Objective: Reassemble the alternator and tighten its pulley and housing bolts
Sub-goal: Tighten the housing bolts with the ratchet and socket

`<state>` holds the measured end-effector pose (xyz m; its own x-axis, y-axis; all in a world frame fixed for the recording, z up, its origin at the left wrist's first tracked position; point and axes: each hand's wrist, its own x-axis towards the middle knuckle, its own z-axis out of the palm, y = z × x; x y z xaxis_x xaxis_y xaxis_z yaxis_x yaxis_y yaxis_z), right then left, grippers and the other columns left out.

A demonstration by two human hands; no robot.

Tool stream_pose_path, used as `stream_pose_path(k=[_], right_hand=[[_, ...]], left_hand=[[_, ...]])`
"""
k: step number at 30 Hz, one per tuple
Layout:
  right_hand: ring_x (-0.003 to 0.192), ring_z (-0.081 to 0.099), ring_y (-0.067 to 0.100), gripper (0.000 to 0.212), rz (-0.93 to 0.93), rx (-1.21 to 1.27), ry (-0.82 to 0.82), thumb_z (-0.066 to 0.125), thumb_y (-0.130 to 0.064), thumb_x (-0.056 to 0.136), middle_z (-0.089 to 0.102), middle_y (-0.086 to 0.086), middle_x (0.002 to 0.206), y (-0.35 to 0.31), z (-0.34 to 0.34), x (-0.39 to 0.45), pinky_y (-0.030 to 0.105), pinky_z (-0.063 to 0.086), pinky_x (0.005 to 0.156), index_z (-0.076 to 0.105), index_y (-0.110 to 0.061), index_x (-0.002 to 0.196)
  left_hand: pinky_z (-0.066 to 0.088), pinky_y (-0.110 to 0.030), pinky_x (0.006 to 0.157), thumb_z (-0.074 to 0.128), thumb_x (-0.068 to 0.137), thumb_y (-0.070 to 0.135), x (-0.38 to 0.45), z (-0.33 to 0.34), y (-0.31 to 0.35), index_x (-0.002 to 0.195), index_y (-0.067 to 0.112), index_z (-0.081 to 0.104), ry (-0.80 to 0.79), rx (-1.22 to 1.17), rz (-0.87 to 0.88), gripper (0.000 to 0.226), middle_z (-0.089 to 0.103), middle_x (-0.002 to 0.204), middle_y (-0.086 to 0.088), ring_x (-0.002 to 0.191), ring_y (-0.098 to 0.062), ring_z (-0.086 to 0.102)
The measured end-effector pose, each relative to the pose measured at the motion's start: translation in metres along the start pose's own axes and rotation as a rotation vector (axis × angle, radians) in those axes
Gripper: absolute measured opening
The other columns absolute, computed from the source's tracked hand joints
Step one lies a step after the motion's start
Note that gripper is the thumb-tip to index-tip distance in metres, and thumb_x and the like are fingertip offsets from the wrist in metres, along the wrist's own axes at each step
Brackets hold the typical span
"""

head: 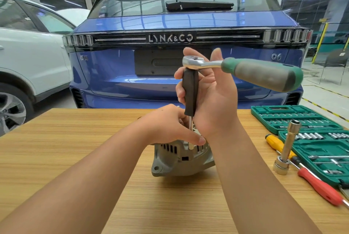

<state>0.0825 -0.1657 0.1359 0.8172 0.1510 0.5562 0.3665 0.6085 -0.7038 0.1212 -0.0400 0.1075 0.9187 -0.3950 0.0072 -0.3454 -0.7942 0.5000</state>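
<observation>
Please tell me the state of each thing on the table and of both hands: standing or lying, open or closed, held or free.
Grey metal alternator: resting on wooden table, left hand on top.
Green-handled ratchet: raised, on black-sleeved extension bar.
Extension bar: upright, tip at alternator housing, gripped by right hand.
Green socket set case: open.
Long silver socket: standing, leaning, free.
Red-handled screwdriver: lying, free.
Yellow-handled screwdriver: lying, free.

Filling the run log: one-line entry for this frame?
left hand: steadies grey cast alternator | right hand: grips black extension bar under green-handled ratchet | step: housing bolt
</observation>
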Motion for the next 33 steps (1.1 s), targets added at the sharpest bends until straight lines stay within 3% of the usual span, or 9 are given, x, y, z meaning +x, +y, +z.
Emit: stream_pose_path(k=[4,8,12,15,18,22,25,29,33], right_hand=[[0.056,0.044,0.018,0.041,-0.034,-0.053,0.156,0.070,-0.038,0.087,0.059,0.004,0.077,-0.003,0.006,-0.001,0.025,0.037,0.051,0.060,-0.011,0.116],[0.054,0.025,0.021,0.016,-0.094,-0.228,0.332,0.075,-0.020,0.092,0.046,-0.004,0.063,-0.003,0.007,0.000,0.028,0.024,0.046,0.065,-0.007,0.094],[0.055,0.046,0.011,0.009,0.045,-0.107,0.182,0.069,-0.016,0.094,0.054,-0.005,0.073,-0.008,-0.001,0.003,0.025,0.033,0.054,0.061,-0.018,0.098],[0.063,0.052,0.013,0.027,0.016,-0.099,0.093,0.064,-0.004,0.094,0.061,-0.005,0.079,-0.002,-0.001,0.002,0.025,0.040,0.059,0.060,-0.024,0.112],[0.063,0.051,0.014,0.038,-0.157,-0.245,0.075,0.063,-0.002,0.093,0.060,-0.004,0.080,0.007,0.006,0.000,0.026,0.046,0.063,0.062,-0.033,0.115],[0.063,0.049,0.011,0.043,-0.254,-0.345,0.059,0.061,0.000,0.094,0.058,-0.009,0.080,0.011,0.013,-0.002,0.021,0.047,0.061,0.065,-0.038,0.113],[0.063,0.045,0.014,0.052,-0.239,-0.296,0.040,0.046,0.010,0.099,0.058,0.003,0.088,0.010,0.014,-0.006,0.019,0.044,0.057,0.066,-0.036,0.111],[0.058,0.053,0.014,0.038,-0.071,-0.081,-0.015,0.030,-0.022,0.108,0.054,0.014,0.089,-0.001,0.013,-0.004,0.019,0.046,0.055,0.067,-0.025,0.116],[0.061,0.057,0.008,0.045,-0.014,-0.137,0.038,0.048,-0.054,0.087,0.057,0.004,0.091,-0.003,0.012,0.001,0.019,0.047,0.057,0.064,-0.025,0.118]], left_hand=[[0.047,-0.030,0.059,0.072,0.042,0.078,0.000,0.001,0.001,0.079,0.034,0.068,0.004,0.016,-0.009,0.058,0.062,0.059,0.018,0.053,0.002,0.058],[0.044,-0.027,0.056,0.068,0.039,0.082,0.000,0.002,0.003,0.076,0.036,0.066,-0.010,0.028,-0.012,0.059,0.060,0.058,0.022,0.058,-0.001,0.057],[0.048,-0.029,0.058,0.074,0.048,0.083,0.002,0.001,0.000,0.079,0.036,0.068,0.006,0.034,-0.015,0.057,0.064,0.064,0.021,0.064,-0.004,0.062],[0.058,-0.039,0.068,0.073,0.045,0.080,0.002,0.000,0.002,0.082,0.032,0.070,-0.007,0.033,-0.023,0.061,0.069,0.070,0.012,0.069,-0.011,0.068],[0.053,-0.035,0.059,0.071,0.040,0.076,0.001,0.000,0.002,0.077,0.037,0.071,-0.021,0.009,0.000,0.054,0.067,0.065,0.013,0.058,-0.002,0.063],[0.062,-0.050,0.081,0.072,0.044,0.073,0.000,0.000,0.002,0.090,0.037,0.074,-0.030,0.011,0.034,0.059,0.074,0.084,0.010,0.083,-0.012,0.072],[0.062,-0.048,0.082,0.071,0.042,0.074,-0.002,-0.001,0.003,0.087,0.044,0.071,-0.026,0.017,0.042,0.054,0.073,0.081,0.012,0.077,-0.009,0.070],[0.063,-0.042,0.082,0.071,0.038,0.075,-0.005,-0.001,0.004,0.089,0.047,0.065,0.011,0.001,0.024,0.059,0.070,0.084,0.018,0.078,-0.004,0.069],[0.062,-0.041,0.083,0.073,0.041,0.076,-0.006,0.000,0.004,0.094,0.035,0.070,-0.002,0.008,0.009,0.067,0.073,0.084,0.014,0.083,-0.008,0.071]])
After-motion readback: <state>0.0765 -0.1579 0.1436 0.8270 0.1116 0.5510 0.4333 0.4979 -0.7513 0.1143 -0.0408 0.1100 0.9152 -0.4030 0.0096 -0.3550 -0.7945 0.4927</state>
